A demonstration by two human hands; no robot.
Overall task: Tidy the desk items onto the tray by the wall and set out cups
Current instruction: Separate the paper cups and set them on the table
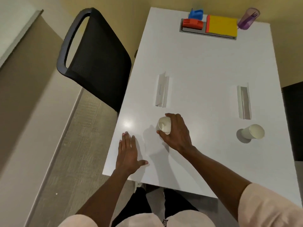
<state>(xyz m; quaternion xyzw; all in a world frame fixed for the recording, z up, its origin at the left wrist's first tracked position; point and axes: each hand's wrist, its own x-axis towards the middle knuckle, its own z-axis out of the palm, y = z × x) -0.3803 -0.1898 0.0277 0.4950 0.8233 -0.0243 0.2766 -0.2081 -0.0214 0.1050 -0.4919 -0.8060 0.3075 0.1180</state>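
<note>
A: Chair (98,58) at far left, pushed against the surface (205,66). Left hand (129,154) flat, fingers spread, holding nothing.

B: And the right hand (177,133)?

A: Curled round a paper cup (164,124), below a folded name card (162,91). Cup tilted; base contact unclear.

B: Further right?

A: Second name card (244,102), second cup (253,133) standing alone. Tray (193,30) by the wall carries red item (192,23), yellow pad (222,26); blue item (196,13) behind, purple tumbler (248,18) beside.

B: Risks?

A: Thin cup, likely to crush under a squeeze. Released while tilted, it could tip and roll toward the near edge.
</note>
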